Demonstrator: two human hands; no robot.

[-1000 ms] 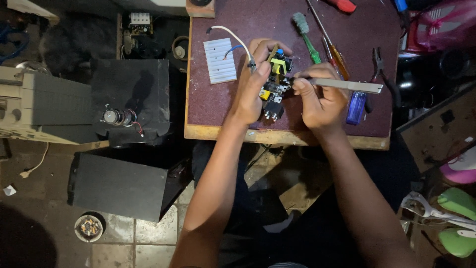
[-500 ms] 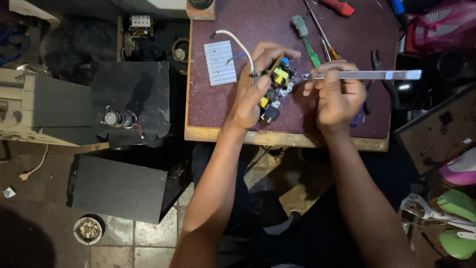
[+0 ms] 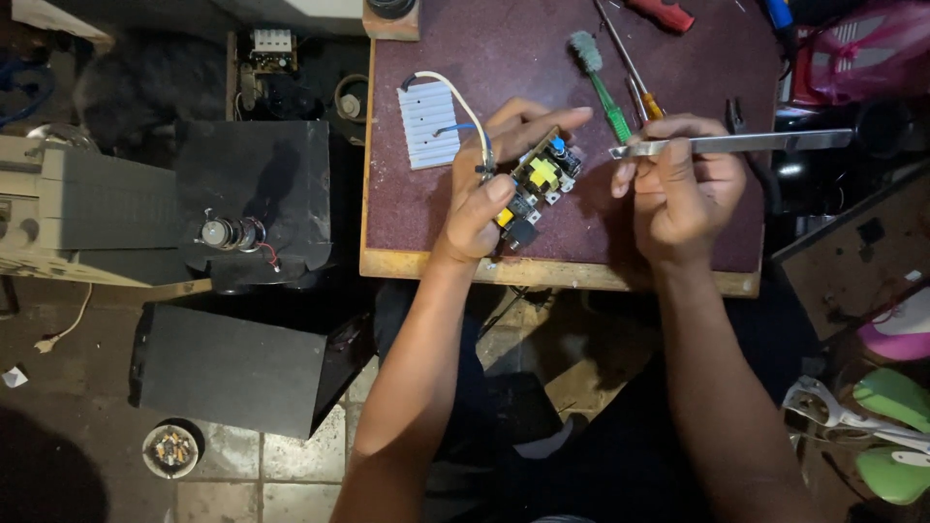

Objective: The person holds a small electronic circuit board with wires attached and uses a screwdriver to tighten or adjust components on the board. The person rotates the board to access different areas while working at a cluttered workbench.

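My left hand [image 3: 491, 184] grips a small circuit board [image 3: 536, 180] with a yellow part and black components, held tilted over the maroon tabletop [image 3: 581, 232]. White and blue wires run from the board to a white ribbed heat sink [image 3: 427, 124] lying to its left. My right hand [image 3: 678, 189] holds a long flat metal tool [image 3: 736, 143] that points left. Its tip is a little to the right of the board and apart from it.
A green-handled brush [image 3: 601, 82], a screwdriver [image 3: 639, 92], a red-handled tool [image 3: 664, 15] and pliers [image 3: 738, 121] lie at the table's back. Black speaker boxes [image 3: 252, 203] [image 3: 232, 363] and a grey device [image 3: 77, 223] stand at left. A round ashtray [image 3: 171, 450] sits on the tiled floor.
My right hand has drawn the metal tool away from the board toward the right. The left hand keeps hold of the board, now more exposed.
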